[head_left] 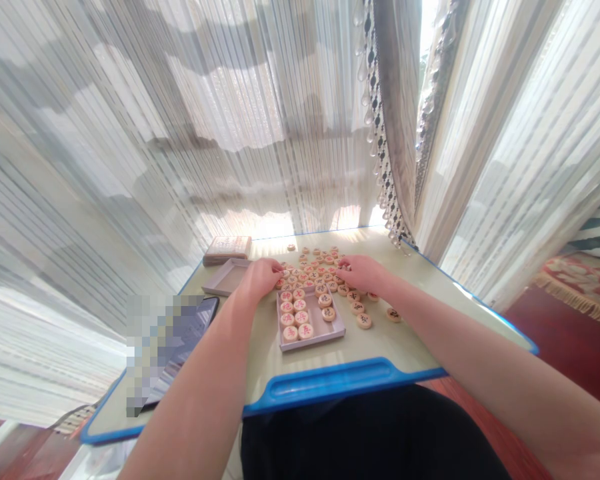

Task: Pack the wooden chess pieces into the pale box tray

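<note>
Many round wooden xiangqi pieces (314, 275) with red or black characters lie spread over a small pale table. Nearest me stands a shallow box tray (313, 345). Two columns of red-marked pieces (301, 319) fill its left side, and a few black-marked pieces (325, 301) are at its right. My left hand (266, 275) is at the left edge of the loose pieces, fingertips and thumb drawn together; what is between them is hidden. At the right edge of the spread, my right hand (363, 273) has thumb and fingers closed around a piece.
A shallow box lid (227, 277) lies left of my left hand, with a closed flat box (228, 247) behind it. A tablet-like device (183, 357), partly pixelated, rests at the table's left. The table has a raised blue rim (330, 381). Curtains (260, 133) hang behind.
</note>
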A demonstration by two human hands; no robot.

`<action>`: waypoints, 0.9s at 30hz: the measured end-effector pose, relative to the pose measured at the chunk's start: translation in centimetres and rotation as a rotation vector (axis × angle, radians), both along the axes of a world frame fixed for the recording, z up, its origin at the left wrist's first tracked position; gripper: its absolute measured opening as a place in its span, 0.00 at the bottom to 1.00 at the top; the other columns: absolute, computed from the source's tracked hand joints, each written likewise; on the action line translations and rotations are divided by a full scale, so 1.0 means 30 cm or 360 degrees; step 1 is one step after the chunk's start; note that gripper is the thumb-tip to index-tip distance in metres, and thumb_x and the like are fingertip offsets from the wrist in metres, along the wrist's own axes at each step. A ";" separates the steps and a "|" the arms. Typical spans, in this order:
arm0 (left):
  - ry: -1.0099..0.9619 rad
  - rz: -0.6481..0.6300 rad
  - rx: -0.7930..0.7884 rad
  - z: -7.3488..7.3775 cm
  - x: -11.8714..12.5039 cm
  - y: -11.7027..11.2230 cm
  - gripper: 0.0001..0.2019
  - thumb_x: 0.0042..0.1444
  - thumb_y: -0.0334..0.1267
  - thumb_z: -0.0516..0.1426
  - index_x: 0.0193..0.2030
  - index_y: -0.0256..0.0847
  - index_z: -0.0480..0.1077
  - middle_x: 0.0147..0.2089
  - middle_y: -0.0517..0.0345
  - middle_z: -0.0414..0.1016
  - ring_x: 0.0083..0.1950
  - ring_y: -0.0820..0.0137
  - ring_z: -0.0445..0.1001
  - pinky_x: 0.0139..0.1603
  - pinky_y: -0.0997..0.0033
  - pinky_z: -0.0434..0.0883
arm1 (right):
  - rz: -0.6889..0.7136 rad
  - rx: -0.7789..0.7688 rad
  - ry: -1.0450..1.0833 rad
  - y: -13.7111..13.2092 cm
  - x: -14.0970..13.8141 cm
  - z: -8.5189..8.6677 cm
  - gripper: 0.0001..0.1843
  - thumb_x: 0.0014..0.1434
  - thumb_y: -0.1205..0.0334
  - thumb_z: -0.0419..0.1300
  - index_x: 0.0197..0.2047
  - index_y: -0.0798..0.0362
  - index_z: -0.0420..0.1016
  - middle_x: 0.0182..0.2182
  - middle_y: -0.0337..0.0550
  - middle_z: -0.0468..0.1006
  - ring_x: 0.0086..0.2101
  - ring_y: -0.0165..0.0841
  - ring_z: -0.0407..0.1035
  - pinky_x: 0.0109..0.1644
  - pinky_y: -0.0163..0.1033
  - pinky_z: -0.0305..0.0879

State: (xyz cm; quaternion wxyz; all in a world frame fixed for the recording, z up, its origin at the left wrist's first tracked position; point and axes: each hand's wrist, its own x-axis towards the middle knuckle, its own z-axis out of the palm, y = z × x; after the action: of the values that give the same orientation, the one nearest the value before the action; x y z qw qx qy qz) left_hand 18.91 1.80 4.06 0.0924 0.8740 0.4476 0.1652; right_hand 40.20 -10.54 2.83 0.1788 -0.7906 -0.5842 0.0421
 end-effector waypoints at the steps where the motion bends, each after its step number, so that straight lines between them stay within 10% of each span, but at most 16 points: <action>1: 0.0011 -0.0017 0.0025 -0.001 0.001 0.000 0.13 0.48 0.34 0.54 0.38 0.39 0.77 0.37 0.54 0.80 0.38 0.67 0.75 0.40 0.73 0.69 | -0.0029 0.0002 0.0022 0.000 0.001 0.001 0.18 0.56 0.56 0.55 0.46 0.55 0.74 0.42 0.49 0.78 0.42 0.40 0.71 0.42 0.37 0.63; 13: -0.0126 -0.0009 0.0264 -0.018 0.005 0.018 0.20 0.49 0.26 0.47 0.44 0.39 0.76 0.44 0.52 0.78 0.45 0.64 0.75 0.50 0.69 0.68 | -0.0217 -0.0028 0.0155 -0.003 0.021 0.009 0.18 0.54 0.58 0.55 0.45 0.54 0.74 0.41 0.48 0.79 0.38 0.38 0.72 0.39 0.36 0.64; 21: -0.0177 -0.0155 0.0063 -0.004 0.030 -0.014 0.22 0.61 0.44 0.42 0.48 0.41 0.72 0.50 0.53 0.75 0.53 0.62 0.71 0.56 0.66 0.66 | -0.0026 0.0089 0.0001 0.018 0.028 -0.020 0.29 0.63 0.56 0.43 0.62 0.64 0.58 0.60 0.58 0.62 0.59 0.42 0.56 0.62 0.44 0.50; 27: -0.0097 -0.0202 -0.0087 -0.015 0.028 -0.023 0.28 0.61 0.51 0.37 0.44 0.39 0.74 0.50 0.48 0.76 0.53 0.58 0.71 0.55 0.66 0.66 | 0.0044 -0.0043 -0.0075 0.036 0.067 -0.049 0.24 0.65 0.59 0.41 0.57 0.58 0.66 0.61 0.52 0.61 0.60 0.42 0.55 0.64 0.44 0.48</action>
State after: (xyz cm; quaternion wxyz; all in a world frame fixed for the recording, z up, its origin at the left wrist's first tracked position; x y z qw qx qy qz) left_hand 19.75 1.11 3.60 0.1401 0.8923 0.3927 0.1731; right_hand 42.21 -9.46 1.37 0.1536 -0.7855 -0.5985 0.0338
